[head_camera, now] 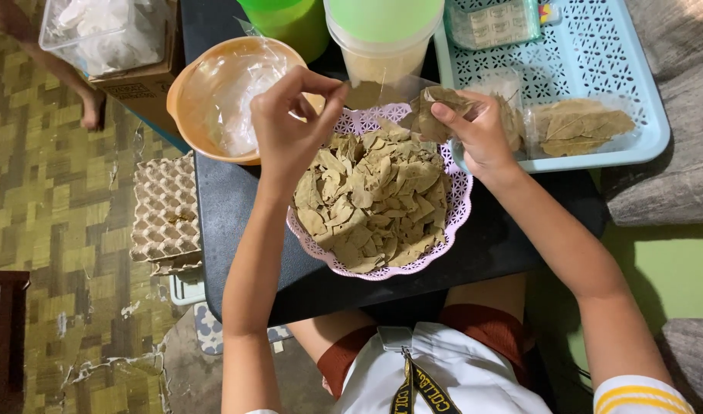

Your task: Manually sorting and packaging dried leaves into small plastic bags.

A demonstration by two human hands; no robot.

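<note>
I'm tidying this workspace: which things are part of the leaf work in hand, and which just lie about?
In use: left hand, right hand, small clear bag, dried leaves, pink basket, blue tray, orange bowl.
Lying about: egg cartons, cardboard box.

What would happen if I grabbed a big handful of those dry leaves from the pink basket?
The dried leaves look thin, curled and cracked, so they would probably crumble and feel very light. Loose in the pink basket, some may slip out. The right hand pinches a few gently.
</note>
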